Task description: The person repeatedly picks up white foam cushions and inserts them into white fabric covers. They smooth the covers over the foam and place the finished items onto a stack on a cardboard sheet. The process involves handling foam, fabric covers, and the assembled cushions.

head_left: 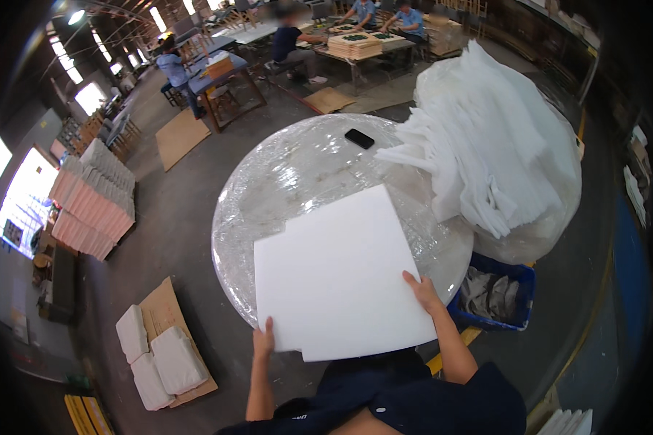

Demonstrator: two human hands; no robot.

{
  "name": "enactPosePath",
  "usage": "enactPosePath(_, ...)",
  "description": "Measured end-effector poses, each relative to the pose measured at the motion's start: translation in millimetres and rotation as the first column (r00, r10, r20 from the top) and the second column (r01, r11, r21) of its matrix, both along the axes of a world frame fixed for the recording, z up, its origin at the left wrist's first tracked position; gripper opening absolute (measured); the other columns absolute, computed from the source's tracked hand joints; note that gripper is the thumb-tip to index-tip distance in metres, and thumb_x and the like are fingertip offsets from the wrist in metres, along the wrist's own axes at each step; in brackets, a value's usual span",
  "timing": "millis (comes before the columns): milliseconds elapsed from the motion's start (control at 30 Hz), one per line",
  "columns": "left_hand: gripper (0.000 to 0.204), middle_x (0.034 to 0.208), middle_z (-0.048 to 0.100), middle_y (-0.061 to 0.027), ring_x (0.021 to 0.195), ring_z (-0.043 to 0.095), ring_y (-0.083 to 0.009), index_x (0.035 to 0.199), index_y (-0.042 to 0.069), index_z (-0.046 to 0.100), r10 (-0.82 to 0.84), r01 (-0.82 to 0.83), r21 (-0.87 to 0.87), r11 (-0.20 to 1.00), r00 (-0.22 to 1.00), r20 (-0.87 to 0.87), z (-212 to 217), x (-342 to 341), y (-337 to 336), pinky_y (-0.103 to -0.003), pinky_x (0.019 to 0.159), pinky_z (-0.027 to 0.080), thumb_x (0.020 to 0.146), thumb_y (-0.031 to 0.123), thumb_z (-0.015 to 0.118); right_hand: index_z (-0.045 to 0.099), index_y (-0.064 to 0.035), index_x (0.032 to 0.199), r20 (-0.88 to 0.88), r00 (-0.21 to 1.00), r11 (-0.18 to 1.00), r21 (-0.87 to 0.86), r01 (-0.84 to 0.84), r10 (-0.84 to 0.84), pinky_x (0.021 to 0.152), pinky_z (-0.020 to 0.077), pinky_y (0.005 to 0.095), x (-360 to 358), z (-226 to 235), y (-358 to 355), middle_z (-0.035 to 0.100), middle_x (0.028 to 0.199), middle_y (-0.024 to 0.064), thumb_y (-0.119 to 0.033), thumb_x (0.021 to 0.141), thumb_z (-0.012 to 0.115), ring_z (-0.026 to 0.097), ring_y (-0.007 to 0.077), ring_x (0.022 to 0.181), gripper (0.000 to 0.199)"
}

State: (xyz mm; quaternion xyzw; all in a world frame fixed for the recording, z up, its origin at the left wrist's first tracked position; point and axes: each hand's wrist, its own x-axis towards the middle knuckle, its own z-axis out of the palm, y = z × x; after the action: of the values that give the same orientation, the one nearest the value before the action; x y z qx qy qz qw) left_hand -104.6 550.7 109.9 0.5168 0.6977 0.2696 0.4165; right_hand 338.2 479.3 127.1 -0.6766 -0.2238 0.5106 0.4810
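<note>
Both my hands hold white foam sheets (341, 283), which overlap unevenly with a stepped edge at the upper left and bottom. My left hand (264, 337) grips the near left corner, thumb on top and the other fingers hidden beneath. On the right edge, my right hand (422, 291) has its thumb over the top sheet, fingers out of sight underneath. Below the sheets stands a round table (297, 170) wrapped in shiny clear film. A black phone (359, 138) lies on its far part. Beside it, a big heap of thin white foam sheets (486, 138) spills from a clear plastic bag (559, 210).
A blue crate (527, 290) with grey pieces stands by the table's right side. White bundles (170, 362) rest on cardboard (162, 304) on the floor at left, near a tall pinkish-white stack (94, 196). Several people work at far tables (384, 49).
</note>
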Motion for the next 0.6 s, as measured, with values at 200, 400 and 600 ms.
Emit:
enactPosePath(200,0.066,0.11,0.065,-0.0275,0.105,0.063,-0.0418,0.125,-0.003,0.058,-0.218,0.346,0.205,0.915,0.856,-0.469,61.7,11.6,167.4,-0.046,0.091,0.048,0.094,0.054,0.05,0.065,0.007,0.109,-0.052,0.922,0.88,0.284,0.382,-0.383,0.085,0.049,0.0313,-69.8,-19.4,-31.7,0.067,0.104,0.0107,-0.04,0.096,0.057,0.062,0.0173,0.094,0.049)
enactPosePath(400,0.06,0.146,0.04,-0.0171,0.133,0.039,-0.04,0.144,0.013,0.042,-0.124,0.399,0.186,0.898,0.634,-0.763,59.3,87.2,214.2,-0.063,0.101,0.035,0.093,0.043,0.054,0.052,0.0026,0.126,-0.358,0.933,0.997,-0.043,-0.069,0.049,0.086,0.0485,0.033,-143.2,-53.4,-53.3,0.058,0.118,0.0106,-0.052,0.095,0.055,0.058,0.0175,0.1,0.063)
enactPosePath(600,0.06,0.161,0.012,-0.011,0.147,0.013,-0.0344,0.148,0.014,0.034,-0.389,0.645,0.166,0.746,0.625,-0.677,-30.3,196.9,48.8,-0.064,0.11,0.016,0.094,0.035,0.052,0.064,0.0001,0.112,0.19,0.888,0.907,-0.138,-0.399,0.419,0.07,0.0523,0.0314,-62.2,-102.6,-114.3,0.068,0.094,0.0072,-0.043,0.093,0.062,0.062,0.0149,0.079,0.047)
